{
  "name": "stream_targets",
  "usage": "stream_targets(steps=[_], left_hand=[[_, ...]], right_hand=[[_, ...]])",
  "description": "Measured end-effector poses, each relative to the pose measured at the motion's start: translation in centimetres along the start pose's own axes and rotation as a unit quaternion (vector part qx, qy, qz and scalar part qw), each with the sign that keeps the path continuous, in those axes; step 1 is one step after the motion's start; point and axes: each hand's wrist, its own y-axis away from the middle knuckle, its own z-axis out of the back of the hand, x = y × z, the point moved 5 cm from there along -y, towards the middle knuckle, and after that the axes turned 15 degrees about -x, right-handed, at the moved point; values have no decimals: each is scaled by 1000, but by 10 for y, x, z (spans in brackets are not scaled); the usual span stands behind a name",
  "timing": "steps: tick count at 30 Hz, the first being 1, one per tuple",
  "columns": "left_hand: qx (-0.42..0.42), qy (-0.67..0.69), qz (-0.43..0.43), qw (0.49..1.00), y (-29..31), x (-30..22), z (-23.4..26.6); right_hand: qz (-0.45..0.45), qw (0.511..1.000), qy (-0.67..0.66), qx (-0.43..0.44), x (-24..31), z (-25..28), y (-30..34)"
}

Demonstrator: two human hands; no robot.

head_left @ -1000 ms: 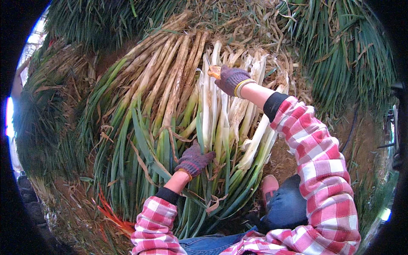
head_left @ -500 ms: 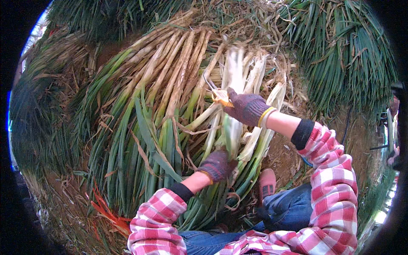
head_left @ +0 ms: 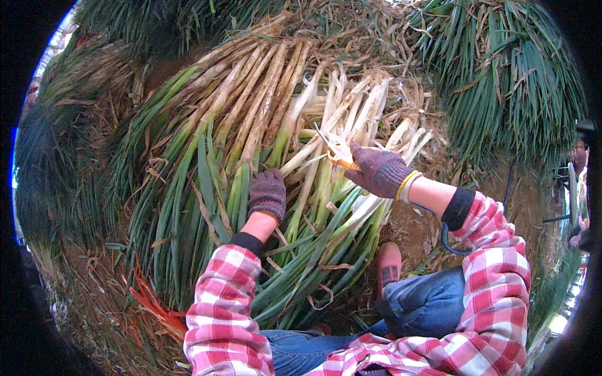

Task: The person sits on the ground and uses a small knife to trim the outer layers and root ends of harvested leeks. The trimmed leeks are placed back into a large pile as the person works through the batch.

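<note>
My left hand [head_left: 268, 195], in a dark knitted glove, is curled over the green part of a long green onion [head_left: 241, 185] in the unpeeled pile. Brown, dry skins cover the shanks of that pile. My right hand [head_left: 381, 170], gloved too, is closed around an orange-handled tool [head_left: 344, 163] with thin metal prongs; pale scraps of skin cling about its tip, and its exact kind is unclear. Below and beside the right hand lie peeled green onions [head_left: 370, 113] with white shanks, their green leaves [head_left: 295, 276] trailing toward my legs.
Big heaps of green onion leaves [head_left: 508, 81] stand at the far right and along the left [head_left: 63, 169]. Orange-red strands [head_left: 157, 307] lie at lower left. A blue cord [head_left: 446, 241] hangs by my right forearm. My pink shoe [head_left: 389, 266] rests on bare soil.
My left hand has let go of the peeled green onions and moved left and up to the unpeeled pile. The right hand has shifted slightly right and down with the tool.
</note>
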Motion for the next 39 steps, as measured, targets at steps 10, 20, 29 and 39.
stream_targets(steps=[10,20,29,39], left_hand=[[142,-1,19,990,-16,0,24],[204,113,129,964,-1,12,45],[213,127,76,966,15,8,29],[235,148,61,959,21,7,28]], right_hand=[[-23,999,-4,46,-12,14,44],[131,979,-83,133,61,-14,91],[-35,998,-7,57,-4,-15,24],[-100,995,25,10,-43,-22,-51]])
